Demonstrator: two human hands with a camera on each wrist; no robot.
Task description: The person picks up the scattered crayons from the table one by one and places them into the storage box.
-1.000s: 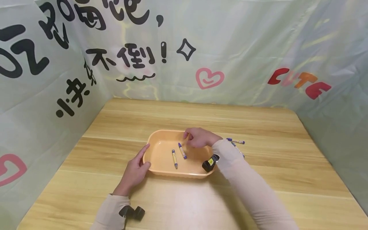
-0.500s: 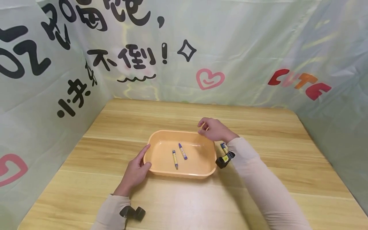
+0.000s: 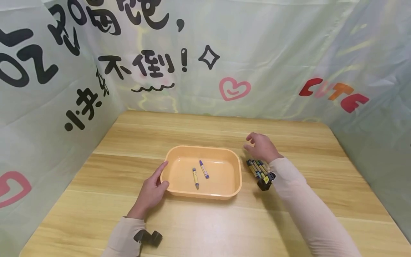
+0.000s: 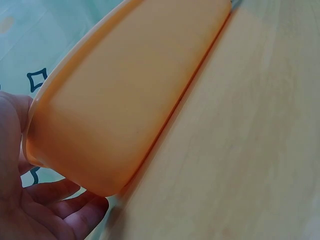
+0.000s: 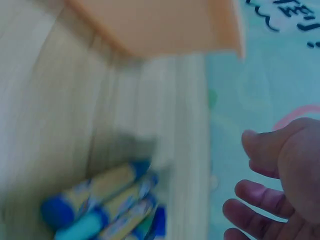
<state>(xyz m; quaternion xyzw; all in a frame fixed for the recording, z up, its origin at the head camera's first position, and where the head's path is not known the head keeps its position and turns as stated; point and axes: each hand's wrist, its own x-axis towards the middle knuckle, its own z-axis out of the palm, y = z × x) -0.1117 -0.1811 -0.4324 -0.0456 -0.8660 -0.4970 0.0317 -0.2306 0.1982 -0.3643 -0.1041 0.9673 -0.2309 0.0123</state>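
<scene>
A peach-orange plastic tray (image 3: pixel 221 178) stands on the wooden table, with two paper-wrapped crayons lying inside: one with a blue tip (image 3: pixel 204 169) and a yellowish one (image 3: pixel 195 178). My left hand (image 3: pixel 151 192) holds the tray by its left end; in the left wrist view its fingers (image 4: pixel 82 210) lie against the outer wall. To the right of the tray, my right hand (image 3: pixel 264 147) hovers above and behind a group of several crayons (image 3: pixel 255 167). Nothing is in its loosely bent fingers. The right wrist view shows those crayons (image 5: pixel 100 195) side by side, below the hand.
The wooden table (image 3: pixel 205 228) extends on all sides of the tray. A light cloth backdrop (image 3: pixel 276 53) with printed writing and hearts closes off the back and both sides. Each wrist carries a small black camera, the left one (image 3: pixel 148 238) low over the table's front part.
My right hand has moved from over the tray out to the right, above the crayons beside it. The two crayons in the tray and my left hand stay in place.
</scene>
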